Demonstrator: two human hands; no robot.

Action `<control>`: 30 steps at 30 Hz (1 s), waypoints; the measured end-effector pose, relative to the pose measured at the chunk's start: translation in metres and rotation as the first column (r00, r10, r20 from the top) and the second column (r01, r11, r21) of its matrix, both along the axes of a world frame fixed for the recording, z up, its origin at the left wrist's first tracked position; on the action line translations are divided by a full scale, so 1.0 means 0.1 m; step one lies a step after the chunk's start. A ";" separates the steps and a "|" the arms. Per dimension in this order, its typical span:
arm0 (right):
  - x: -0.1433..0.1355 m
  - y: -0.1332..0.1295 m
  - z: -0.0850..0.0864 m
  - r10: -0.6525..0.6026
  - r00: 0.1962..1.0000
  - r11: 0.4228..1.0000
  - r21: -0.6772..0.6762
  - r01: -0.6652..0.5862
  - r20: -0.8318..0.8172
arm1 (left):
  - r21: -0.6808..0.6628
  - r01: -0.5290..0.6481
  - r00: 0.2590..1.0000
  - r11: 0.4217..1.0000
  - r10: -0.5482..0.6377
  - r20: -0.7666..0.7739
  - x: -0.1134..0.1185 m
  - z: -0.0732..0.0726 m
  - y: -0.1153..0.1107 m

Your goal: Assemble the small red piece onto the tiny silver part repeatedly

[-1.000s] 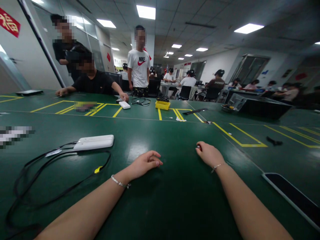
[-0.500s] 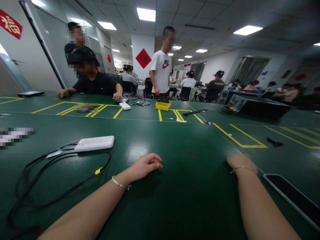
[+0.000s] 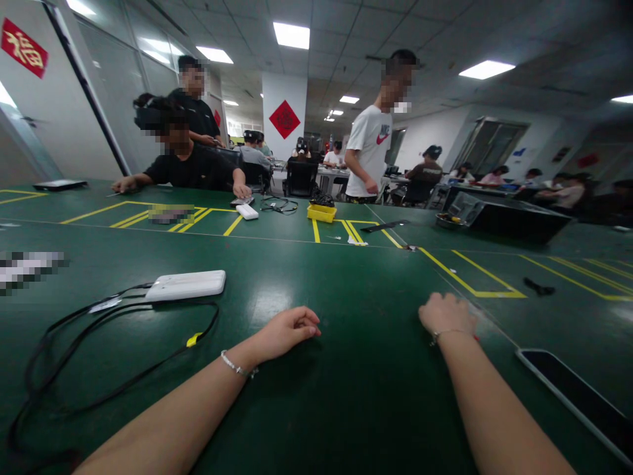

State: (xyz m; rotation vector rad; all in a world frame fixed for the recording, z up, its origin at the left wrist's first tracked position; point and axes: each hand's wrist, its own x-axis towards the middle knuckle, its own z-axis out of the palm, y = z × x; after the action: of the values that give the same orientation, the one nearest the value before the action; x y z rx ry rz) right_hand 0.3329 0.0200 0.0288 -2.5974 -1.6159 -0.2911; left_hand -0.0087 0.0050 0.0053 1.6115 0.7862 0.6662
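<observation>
My left hand [image 3: 289, 330] rests on the green table [image 3: 346, 389] with its fingers loosely bent and nothing in it. A bracelet circles that wrist. To its left lies a white power bank [image 3: 188, 285], with black cables [image 3: 123, 310] looping from it toward me. My right hand [image 3: 448, 313] is over the table on the right, back upward. Its fingertips are turned away and blurred, so whether it is open I cannot see. Nearest to it, on the right, is a dark flat phone-like slab [image 3: 578, 396] with a light rim.
Across the table a seated person in black [image 3: 190, 168] touches a small item beside a white block [image 3: 247, 212]. A yellow tray [image 3: 321, 212] and a dark strip [image 3: 386, 225] lie farther off. A black case [image 3: 514, 214] stands at right. A person in a white shirt [image 3: 370, 145] is behind.
My right hand has moved left and slightly away from me; its knuckles now show. My left hand is nearly still. The white-shirted person has moved right.
</observation>
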 end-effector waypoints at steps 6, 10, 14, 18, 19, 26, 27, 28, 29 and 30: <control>-1.35 -0.17 -0.03 0.842 0.536 0.538 0.113 -0.835 -0.054 | 0.119 -0.025 0.998 0.993 0.031 -0.047 0.00 -0.04 0.00; -1.67 -0.26 -0.12 0.930 0.322 0.341 0.086 -0.936 -0.177 | 0.223 -0.045 0.990 0.974 0.073 -0.118 0.01 -0.04 -0.01; -1.23 -0.11 -0.07 0.734 0.672 0.676 0.013 -0.737 -0.099 | 0.207 -0.027 0.987 0.978 0.059 -0.152 0.01 0.00 -0.02; -0.36 0.03 -0.04 0.103 0.994 0.994 -0.044 -0.105 -0.032 | 0.190 -0.018 0.986 0.982 0.050 -0.162 0.00 0.03 -0.03; -0.16 0.04 -0.04 -0.059 0.997 0.997 -0.049 0.057 -0.044 | 0.186 -0.016 0.986 0.982 0.046 -0.159 0.00 0.03 -0.03; 0.33 0.00 -0.18 -0.320 0.924 0.947 -0.102 0.305 -0.209 | 0.183 -0.012 0.987 0.983 0.041 -0.153 0.01 0.03 -0.03; 0.31 0.00 -0.20 -0.283 0.938 0.959 -0.070 0.275 -0.199 | 0.181 -0.010 0.987 0.983 0.038 -0.153 0.01 0.03 -0.03; 0.29 0.01 -0.22 -0.242 0.952 0.970 -0.037 0.239 -0.187 | 0.180 -0.009 0.988 0.984 0.037 -0.152 0.01 0.03 -0.03; 0.28 0.03 -0.24 -0.197 0.964 0.980 -0.009 0.198 -0.176 | 0.178 -0.007 0.988 0.984 0.035 -0.152 0.00 0.03 -0.03; 0.28 0.04 -0.26 -0.156 0.974 0.987 0.015 0.161 -0.166 | 0.178 -0.006 0.988 0.984 0.034 -0.152 0.00 0.03 -0.03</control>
State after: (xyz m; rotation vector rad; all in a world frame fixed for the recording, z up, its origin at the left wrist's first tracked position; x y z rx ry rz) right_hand 0.3610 0.0237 0.0026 -2.6540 -1.3462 -0.1026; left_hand -0.0083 0.0020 0.0083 1.8361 0.8767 0.6460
